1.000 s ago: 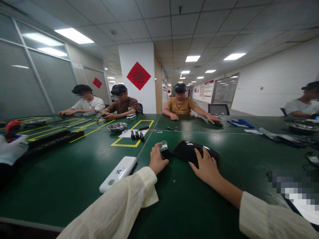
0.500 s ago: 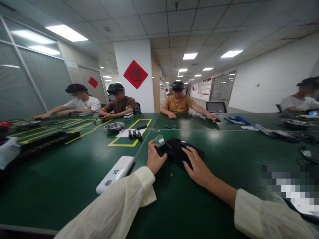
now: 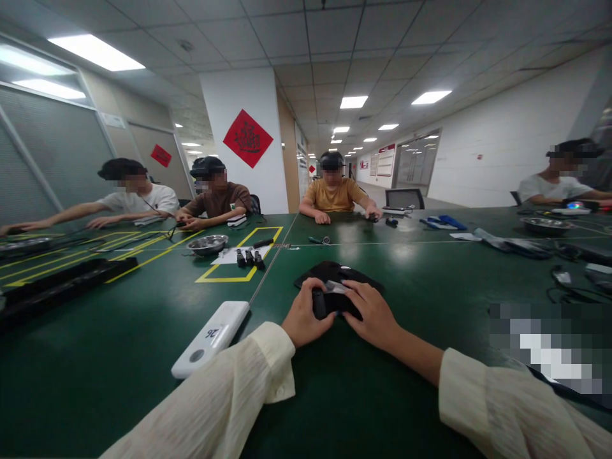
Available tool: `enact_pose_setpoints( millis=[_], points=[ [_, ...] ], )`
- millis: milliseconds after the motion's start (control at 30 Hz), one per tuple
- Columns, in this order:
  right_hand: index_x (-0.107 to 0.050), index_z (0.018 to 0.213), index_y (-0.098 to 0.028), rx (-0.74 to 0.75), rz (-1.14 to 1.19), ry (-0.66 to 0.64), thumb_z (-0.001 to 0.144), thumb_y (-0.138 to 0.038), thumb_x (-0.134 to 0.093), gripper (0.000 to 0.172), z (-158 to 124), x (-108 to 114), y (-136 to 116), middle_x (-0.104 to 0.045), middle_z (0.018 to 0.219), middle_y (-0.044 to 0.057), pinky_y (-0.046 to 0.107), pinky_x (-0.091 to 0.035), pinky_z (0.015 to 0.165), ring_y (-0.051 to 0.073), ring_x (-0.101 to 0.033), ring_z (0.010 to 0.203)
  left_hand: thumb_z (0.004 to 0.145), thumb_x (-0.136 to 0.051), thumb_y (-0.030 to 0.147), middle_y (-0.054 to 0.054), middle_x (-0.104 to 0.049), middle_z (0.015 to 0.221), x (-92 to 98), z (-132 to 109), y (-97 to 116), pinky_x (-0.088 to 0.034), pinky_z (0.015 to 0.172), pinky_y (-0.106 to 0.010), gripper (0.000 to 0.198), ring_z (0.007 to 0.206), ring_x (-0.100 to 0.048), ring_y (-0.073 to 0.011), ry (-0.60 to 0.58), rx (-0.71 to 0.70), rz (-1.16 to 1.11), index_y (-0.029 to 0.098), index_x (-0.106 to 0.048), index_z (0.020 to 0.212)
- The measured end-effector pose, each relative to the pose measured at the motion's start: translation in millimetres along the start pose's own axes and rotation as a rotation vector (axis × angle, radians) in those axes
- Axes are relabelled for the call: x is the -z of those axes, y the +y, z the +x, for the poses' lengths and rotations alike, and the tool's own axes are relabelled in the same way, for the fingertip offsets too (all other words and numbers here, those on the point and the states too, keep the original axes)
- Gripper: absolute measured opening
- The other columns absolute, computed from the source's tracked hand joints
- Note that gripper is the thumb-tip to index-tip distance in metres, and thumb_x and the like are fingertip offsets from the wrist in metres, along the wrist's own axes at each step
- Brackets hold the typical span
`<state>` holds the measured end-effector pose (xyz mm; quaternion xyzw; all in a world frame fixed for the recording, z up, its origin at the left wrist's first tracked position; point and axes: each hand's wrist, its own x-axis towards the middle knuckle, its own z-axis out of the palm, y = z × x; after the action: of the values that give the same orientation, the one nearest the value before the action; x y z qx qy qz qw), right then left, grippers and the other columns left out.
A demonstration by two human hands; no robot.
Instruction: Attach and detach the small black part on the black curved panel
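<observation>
My left hand [image 3: 306, 317] is closed round the left end of a small black box-like object [image 3: 319, 303]; its exact kind cannot be made out. My right hand [image 3: 375, 312] grips the other side, its thumb near the left thumb at the front edge. A piece of clear plastic [image 3: 336, 287] shows on top, between the fingers of both hands. Just behind them, a flat, glossy black thing [image 3: 345, 270] lies on the green table, partly covered by my fingers.
To the left lies a white device marked 26 [image 3: 210, 339]. Farther off are black cylindrical parts [image 3: 249, 258] on paper, a metal bowl [image 3: 207, 244] and pliers-like tool [image 3: 319, 241]. A blurred-out patch [image 3: 549, 350] is at right. Several people sit around the table.
My right hand has left the flat black thing and joined my left hand on the small black object. The small pale piece on the table is now out of sight. My view has shifted slightly right.
</observation>
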<state>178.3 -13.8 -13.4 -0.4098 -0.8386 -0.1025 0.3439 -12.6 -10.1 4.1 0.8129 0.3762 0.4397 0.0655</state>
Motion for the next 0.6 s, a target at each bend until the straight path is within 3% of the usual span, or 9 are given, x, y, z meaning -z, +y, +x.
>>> enact_pose_setpoints(
  millis=[167,267,367,467,600],
  points=[
    [-0.051,0.118,-0.018,0.064,-0.091,-0.059,0.073,-0.023,-0.054,0.045,-0.7,9.2,-5.8,-0.053,0.116,0.01,0.039,-0.038,0.08,0.025,-0.048,0.098,0.066,-0.059,0.024,-0.007,-0.049,0.103,3.2,1.2,4.6,-0.039,0.092,-0.035,0.042,0.101,-0.049,-0.0201,-0.151,-0.065,-0.053,0.02,-0.038,0.102],
    [-0.052,0.116,-0.018,0.056,-0.073,-0.059,0.077,-0.025,-0.051,0.039,-0.8,9.5,-6.7,-0.057,0.11,0.01,0.037,-0.038,0.077,0.024,-0.049,0.093,0.07,-0.057,0.027,-0.01,-0.047,0.113,6.4,1.2,4.9,-0.037,0.096,-0.036,0.046,0.109,-0.045,-0.021,-0.155,-0.113,-0.098,0.019,-0.035,0.109],
    [-0.049,0.115,-0.016,-0.094,-0.001,0.041,0.081,-0.034,-0.048,0.038,0.2,2.9,-1.0,-0.056,0.107,0.011,0.038,-0.037,0.081,0.024,-0.049,0.095,0.08,-0.045,0.029,-0.011,-0.043,0.119,10.5,2.6,1.4,-0.037,0.095,-0.035,0.042,0.112,-0.043,-0.0204,-0.074,-0.023,-0.077,0.018,-0.03,0.117],
    [-0.039,0.121,-0.013,-0.295,0.16,0.167,0.085,-0.04,-0.04,0.044,1.3,-4.5,8.9,-0.052,0.112,0.013,0.038,-0.037,0.088,0.024,-0.048,0.104,0.086,-0.034,0.029,-0.009,-0.047,0.109,15.1,6.5,-4.4,-0.038,0.09,-0.034,0.028,0.103,-0.046,-0.0186,0.018,0.09,0.04,0.018,-0.037,0.111],
    [-0.037,0.118,-0.014,-0.4,0.288,0.228,0.087,-0.042,-0.032,0.042,1.7,-9.5,19.6,-0.048,0.108,0.013,0.037,-0.038,0.091,0.021,-0.048,0.103,0.086,-0.035,0.035,-0.006,-0.052,0.093,17.4,11.2,-10.7,-0.037,0.084,-0.034,0.023,0.091,-0.047,-0.0191,-0.086,0.12,0.255,0.019,-0.048,0.095]
  ],
)
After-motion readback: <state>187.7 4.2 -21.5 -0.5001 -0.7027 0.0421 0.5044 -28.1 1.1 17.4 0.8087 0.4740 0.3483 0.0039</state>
